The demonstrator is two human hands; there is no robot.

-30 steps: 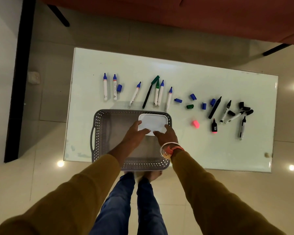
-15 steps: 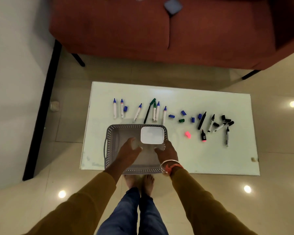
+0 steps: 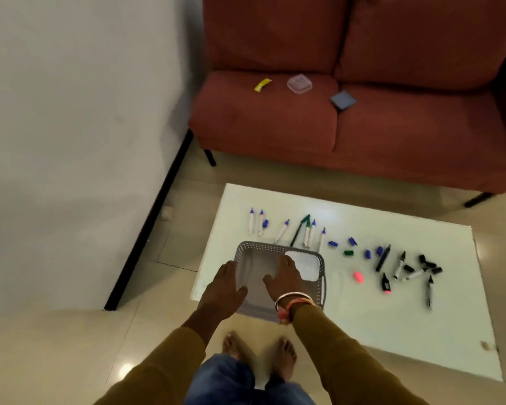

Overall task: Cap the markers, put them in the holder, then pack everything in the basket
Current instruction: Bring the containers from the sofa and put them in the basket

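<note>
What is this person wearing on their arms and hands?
Both arms are covered by long mustard-brown sleeves, the left sleeve and the right sleeve. The left hand and right hand are bare, with no gloves. The right wrist carries a silver bangle and a pink-orange band.

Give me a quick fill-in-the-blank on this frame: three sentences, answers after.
1. The white square plastic holder sits inside the grey perforated plastic basket, in its far ___ corner.
2. The small loose marker cap lying nearest the basket is ___.
3. The left hand and right hand both hold ___.

Answers: right; pink; nothing.
</note>
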